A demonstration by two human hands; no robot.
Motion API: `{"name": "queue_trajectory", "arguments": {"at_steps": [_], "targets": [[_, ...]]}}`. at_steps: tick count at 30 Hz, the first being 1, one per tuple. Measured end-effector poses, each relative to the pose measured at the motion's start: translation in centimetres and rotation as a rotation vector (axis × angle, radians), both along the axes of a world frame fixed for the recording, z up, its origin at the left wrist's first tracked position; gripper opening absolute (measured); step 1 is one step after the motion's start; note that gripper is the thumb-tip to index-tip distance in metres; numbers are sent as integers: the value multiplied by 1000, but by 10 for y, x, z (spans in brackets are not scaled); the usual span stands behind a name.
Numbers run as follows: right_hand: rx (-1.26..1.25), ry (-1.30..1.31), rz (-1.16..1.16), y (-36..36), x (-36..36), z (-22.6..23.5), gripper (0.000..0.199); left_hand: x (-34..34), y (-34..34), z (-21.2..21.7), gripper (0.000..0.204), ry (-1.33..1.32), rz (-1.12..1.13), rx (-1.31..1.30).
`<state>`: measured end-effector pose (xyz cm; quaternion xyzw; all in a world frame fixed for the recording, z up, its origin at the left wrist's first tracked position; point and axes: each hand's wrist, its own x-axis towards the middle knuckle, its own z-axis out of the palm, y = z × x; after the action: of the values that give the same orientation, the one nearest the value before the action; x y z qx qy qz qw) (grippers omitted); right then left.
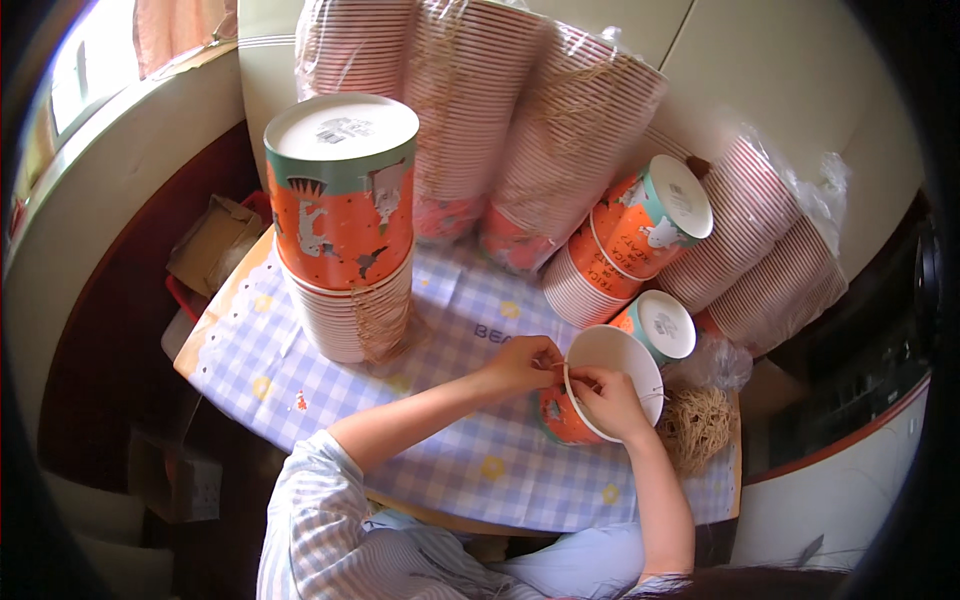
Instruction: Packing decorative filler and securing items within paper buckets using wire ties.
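An orange paper bucket (610, 352) with a white inside stands tilted near the table's right front, its open mouth toward me. My left hand (522, 364) is at the bucket's left rim, fingers pinched together on what looks like a thin cord; the fingers partly hide it. Across the rim lies my right hand (614, 402), closed on the bucket's wall near the left fingertips. A short bit of cord shows at the inner right wall. Beside the bucket, to the right, lies a heap of straw-coloured cords (692, 430).
Upside-down bucket stacks stand at the left (345, 220) and back right (640, 230), with a smaller bucket (660, 325) nearby. Tall plastic-wrapped stacks (475, 120) lean against the wall. A checked cloth (450, 430) covers the table. Cardboard boxes (210, 245) sit at the left.
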<state>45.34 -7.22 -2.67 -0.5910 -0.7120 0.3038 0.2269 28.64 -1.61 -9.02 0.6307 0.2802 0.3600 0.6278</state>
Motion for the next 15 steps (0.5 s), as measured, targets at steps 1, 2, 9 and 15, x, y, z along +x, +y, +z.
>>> {"name": "queue_trajectory", "arguments": {"at_steps": [1,2,9,15], "targets": [[6,4,-14,1,2,-2,20,0,-1,2,19,13,14,-8],[16,19,-11,2,4,-5,20,0,-1,3,19,26,27,-15],[165,81,-24,-1,3,-1,13,-7,-2,18,17,33,-2,-167],[255,172,143,-3,4,1,6,-11,-1,16,13,-99,-22,176]]}}
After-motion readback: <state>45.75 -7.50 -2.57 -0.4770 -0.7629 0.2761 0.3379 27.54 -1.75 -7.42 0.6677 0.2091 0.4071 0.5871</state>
